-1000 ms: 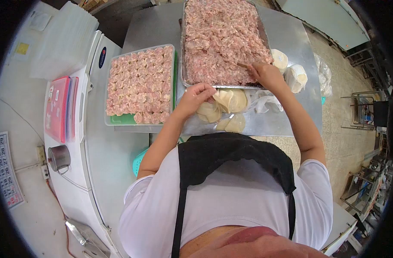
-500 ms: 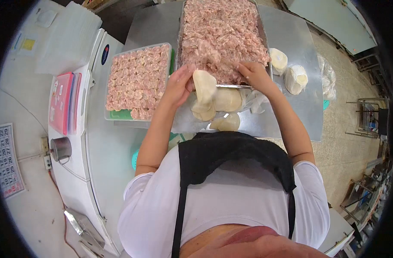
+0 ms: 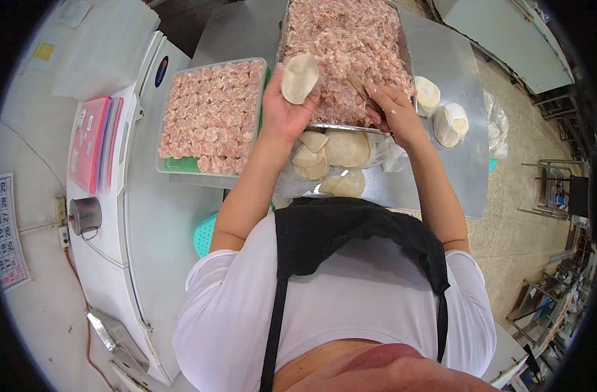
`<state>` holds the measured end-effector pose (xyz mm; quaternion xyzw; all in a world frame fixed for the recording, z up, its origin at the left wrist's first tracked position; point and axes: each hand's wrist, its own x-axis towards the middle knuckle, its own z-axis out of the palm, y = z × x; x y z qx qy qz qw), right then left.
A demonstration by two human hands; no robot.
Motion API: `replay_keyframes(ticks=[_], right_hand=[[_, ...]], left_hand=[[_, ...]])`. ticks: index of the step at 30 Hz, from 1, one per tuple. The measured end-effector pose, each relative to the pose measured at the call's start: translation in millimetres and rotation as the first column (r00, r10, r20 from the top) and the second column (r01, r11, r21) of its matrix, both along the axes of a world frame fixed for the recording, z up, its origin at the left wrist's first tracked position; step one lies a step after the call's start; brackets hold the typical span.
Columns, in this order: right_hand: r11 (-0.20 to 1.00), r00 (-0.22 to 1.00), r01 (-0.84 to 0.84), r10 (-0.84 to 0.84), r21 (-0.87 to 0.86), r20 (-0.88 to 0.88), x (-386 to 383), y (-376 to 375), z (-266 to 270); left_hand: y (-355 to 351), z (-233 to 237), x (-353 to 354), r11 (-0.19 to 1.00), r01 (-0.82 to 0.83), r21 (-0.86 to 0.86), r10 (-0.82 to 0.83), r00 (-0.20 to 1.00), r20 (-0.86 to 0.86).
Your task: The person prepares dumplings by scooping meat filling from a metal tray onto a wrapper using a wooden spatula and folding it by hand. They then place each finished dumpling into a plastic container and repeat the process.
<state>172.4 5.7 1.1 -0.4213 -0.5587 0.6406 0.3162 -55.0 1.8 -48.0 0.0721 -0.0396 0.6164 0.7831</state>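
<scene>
On the palm of my left hand (image 3: pixel 286 112) lies a round, pale dough wrapper (image 3: pixel 300 79), held near the front left of the meat tray. My right hand (image 3: pixel 395 112) is closed around a thin spatula-like tool (image 3: pixel 359 86), its tip over the ground meat (image 3: pixel 344 39) in the metal tray (image 3: pixel 350 127). Loose wrappers (image 3: pixel 347 149) lie in front of the tray. To the left, a plastic tray (image 3: pixel 162 166) with a green base holds rows of filled pieces (image 3: pixel 213 104).
Two wrapped stacks of wrappers (image 3: pixel 450 124) stand right of the meat tray on the metal table (image 3: pixel 465 176). A white freezer (image 3: pixel 167 228) with pink plastic lids (image 3: pixel 89 144) and a metal cup (image 3: pixel 86 215) is at left. A turquoise basket (image 3: pixel 205 236) sits below the table edge.
My left hand has moved up and turned palm up, with the wrapper now flat on it. My right hand has shifted slightly right, and the tool in it now shows clearly.
</scene>
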Motion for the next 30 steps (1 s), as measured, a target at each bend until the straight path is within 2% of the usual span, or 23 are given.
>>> replay_keyframes(ticks=[1, 2, 3, 4, 6, 7, 9, 10, 11, 12, 13, 14, 15, 16, 17, 19, 20, 22, 23, 25, 26, 28, 30], right_hand=[[1.000, 1.000, 0.012, -0.012, 0.001, -0.009, -0.8, -0.2, 1.8], [1.000, 1.000, 0.014, -0.014, 0.002, -0.008, -1.9, -0.1, 1.6], [0.999, 1.000, 0.025, -0.026, 0.029, 0.008, -3.0, 0.2, 0.5], [0.998, 0.999, 0.037, -0.038, 0.055, 0.024, -3.8, 0.6, -0.5], [0.998, 0.999, 0.032, -0.034, 0.059, 0.036, -5.8, 2.5, -2.4], [0.998, 0.999, 0.021, -0.024, 0.060, 0.048, -6.3, 3.0, -2.6], [0.998, 0.998, 0.026, -0.029, 0.055, 0.058, -6.7, 2.0, -1.1], [0.999, 0.997, 0.024, -0.028, 0.048, 0.068, -7.5, 1.8, -0.6], [0.998, 0.997, 0.026, -0.029, 0.049, 0.069, -9.9, 2.5, -5.0], [0.978, 0.990, 0.068, -0.091, 0.197, 0.112, -13.6, 4.0, -15.5], [0.935, 0.977, 0.099, -0.157, 0.341, 0.146, -16.3, 6.0, -26.8], [0.935, 0.977, 0.098, -0.156, 0.340, 0.148, -17.6, 10.1, -40.2], [0.786, 0.937, 0.056, -0.255, 0.615, 0.240, -20.6, 13.0, -48.2], [0.564, 0.882, -0.034, -0.371, 0.825, 0.290, -20.1, 15.2, -54.2], [0.562, 0.884, -0.036, -0.368, 0.826, 0.289, -13.7, 17.5, -57.5], [0.716, 0.740, -0.269, -0.274, 0.645, 0.614, -3.8, 13.9, -36.6], [0.716, 0.742, -0.272, -0.270, 0.643, 0.614, 0.2, 9.9, -23.5], [0.738, 0.425, -0.441, -0.330, 0.511, 0.843, 5.8, 1.0, 0.3], [0.739, 0.425, -0.441, -0.328, 0.509, 0.844, 3.9, -1.6, -1.6], [0.589, 0.662, -0.354, -0.391, 0.727, 0.639, -2.3, -5.6, -7.0], [0.590, 0.664, -0.356, -0.386, 0.725, 0.640, -1.8, -4.7, -6.1], [0.606, 0.513, -0.516, -0.349, 0.606, 0.785, -1.3, 2.8, 8.6], [0.539, 0.513, -0.539, -0.399, 0.647, 0.760, 1.8, -7.7, 37.6]], left_hand=[[2.1, 0.0, 3.7, 1.000, 0.001, 0.002, -0.001, 1.000, 0.001], [5.1, -0.3, 9.8, 0.977, -0.182, -0.111, 0.136, 0.933, -0.332], [7.0, 3.4, 13.8, 0.911, -0.383, -0.153, 0.205, 0.743, -0.637], [7.0, 7.5, 13.4, 0.913, -0.379, -0.152, 0.203, 0.745, -0.635], [5.4, 16.1, 10.8, 0.974, -0.215, -0.073, 0.179, 0.927, -0.329], [5.2, 18.6, 10.4, 0.975, -0.209, -0.072, 0.174, 0.928, -0.328], [3.7, 27.0, 10.7, 0.993, -0.109, -0.042, 0.104, 0.988, -0.113], [3.9, 33.9, 12.6, 0.993, -0.107, -0.041, 0.102, 0.988, -0.112], [5.3, 41.5, 16.0, 0.985, -0.162, -0.067, 0.143, 0.963, -0.230], [5.9, 47.2, 19.0, 0.972, -0.220, -0.086, 0.178, 0.921, -0.346], [8.1, 47.3, 20.1, 0.972, -0.220, -0.087, 0.178, 0.922, -0.344], [12.0, 46.6, 20.7, 0.976, -0.197, -0.094, 0.163, 0.945, -0.284], [14.4, 45.4, 20.9, 0.980, -0.173, -0.100, 0.147, 0.963, -0.224], [15.7, 42.2, 20.7, 0.979, -0.175, -0.102, 0.149, 0.963, -0.223], [17.8, 36.8, 19.7, 0.958, -0.215, -0.192, 0.165, 0.955, -0.248], [24.7, 19.8, 15.2, 0.925, -0.259, -0.278, 0.182, 0.944, -0.275], [28.2, 6.6, 12.3, 0.894, -0.308, -0.326, 0.219, 0.934, -0.284], [32.3, -3.9, 6.9, 0.856, -0.356, -0.374, 0.254, 0.921, -0.296], [33.3, -6.0, 3.4, 0.863, -0.349, -0.366, 0.228, 0.915, -0.334], [27.7, 7.7, 8.4, 0.866, -0.345, -0.362, 0.206, 0.906, -0.370], [21.8, 23.5, 16.2, 0.871, -0.372, -0.320, 0.215, 0.876, -0.432], [17.5, 32.8, 20.3, 0.874, -0.405, -0.269, 0.238, 0.839, -0.490], [15.7, 29.5, 16.4, 0.886, -0.370, -0.281, 0.207, 0.856, -0.474]])
